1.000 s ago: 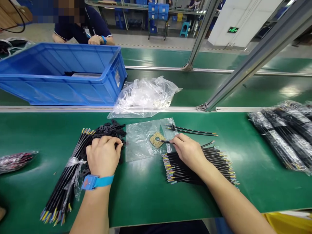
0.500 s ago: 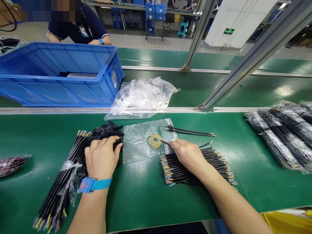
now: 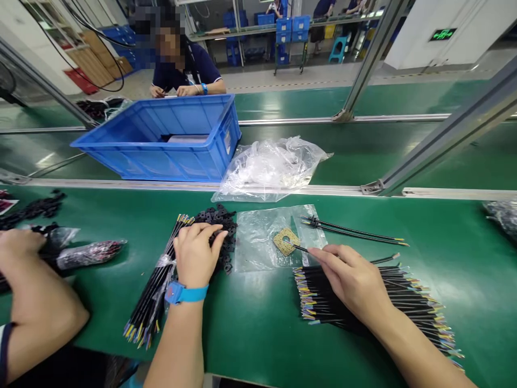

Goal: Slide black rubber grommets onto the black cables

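My right hand [image 3: 355, 280] is closed on a black cable [image 3: 300, 248], which points left. The cable's stripped tip lies over a yellow square sponge [image 3: 280, 243] with a hole in its middle. Under the sponge is a clear plastic bag [image 3: 254, 253]. Beneath my right hand spreads a row of black cables [image 3: 319, 296] with coloured wire ends. My left hand [image 3: 197, 256], a blue band on its wrist, reaches into a pile of small black plastic parts [image 3: 222, 218]. Its thumb and forefinger are slightly apart; the other fingertips are hidden.
A tied cable bundle [image 3: 151, 296] lies left of my left hand. Two cables with black parts fitted [image 3: 359, 230] rest behind the row. Further back are a crumpled plastic bag [image 3: 270, 164] and a blue bin [image 3: 169, 161]. A co-worker's arm [image 3: 40, 307] enters at left; another person sits opposite.
The view has swung left, bringing a co-worker's arm into sight. My right hand still holds the cable at the sponge, and my left hand stays at the black parts with thumb and forefinger closer together.
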{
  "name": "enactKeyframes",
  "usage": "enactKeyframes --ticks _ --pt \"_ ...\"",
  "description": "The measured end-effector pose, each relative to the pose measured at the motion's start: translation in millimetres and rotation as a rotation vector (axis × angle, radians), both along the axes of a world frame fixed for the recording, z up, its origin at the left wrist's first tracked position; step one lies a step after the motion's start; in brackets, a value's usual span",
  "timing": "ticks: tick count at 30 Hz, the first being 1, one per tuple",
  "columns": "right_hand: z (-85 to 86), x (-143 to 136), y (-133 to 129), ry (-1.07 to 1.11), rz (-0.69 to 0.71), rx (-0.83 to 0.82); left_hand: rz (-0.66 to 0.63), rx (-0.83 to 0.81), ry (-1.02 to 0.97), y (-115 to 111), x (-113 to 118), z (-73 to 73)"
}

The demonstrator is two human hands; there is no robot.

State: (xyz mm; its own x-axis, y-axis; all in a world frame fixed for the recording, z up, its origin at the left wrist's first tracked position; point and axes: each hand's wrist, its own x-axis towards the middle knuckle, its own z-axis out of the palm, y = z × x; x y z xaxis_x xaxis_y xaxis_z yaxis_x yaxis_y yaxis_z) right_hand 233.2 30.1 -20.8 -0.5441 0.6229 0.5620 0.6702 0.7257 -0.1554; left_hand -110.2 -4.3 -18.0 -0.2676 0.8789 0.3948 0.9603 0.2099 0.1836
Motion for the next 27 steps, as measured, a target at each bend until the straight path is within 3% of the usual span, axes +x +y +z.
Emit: enactKeyframes --ticks 7,14,17,22,25,27 --pt "9.2 -4 -9 0.115 0.052 0.026 -0.078 -0.048 0.055 15 15 -13.1" --pt "17.3 -4 -18 0.232 0.124 0.079 -0.129 -0.074 -0.025 17 16 -6.9" --pt "21.1 -5 -19 0.269 0.127 0.069 -0.108 0.083 -0.247 14 15 -4.2" --pt "24.3 -7 -20 0.308 0.114 0.041 -0.091 0.312 -0.961 10 22 -8.5" --pt "25.6 -7 -21 0.301 0.108 0.050 -0.093 0.367 -1.101 8 38 -10.2" --pt "26.4 -6 -21 0.295 0.106 0.054 -0.149 0.309 -1.172 3 52 -9.0"
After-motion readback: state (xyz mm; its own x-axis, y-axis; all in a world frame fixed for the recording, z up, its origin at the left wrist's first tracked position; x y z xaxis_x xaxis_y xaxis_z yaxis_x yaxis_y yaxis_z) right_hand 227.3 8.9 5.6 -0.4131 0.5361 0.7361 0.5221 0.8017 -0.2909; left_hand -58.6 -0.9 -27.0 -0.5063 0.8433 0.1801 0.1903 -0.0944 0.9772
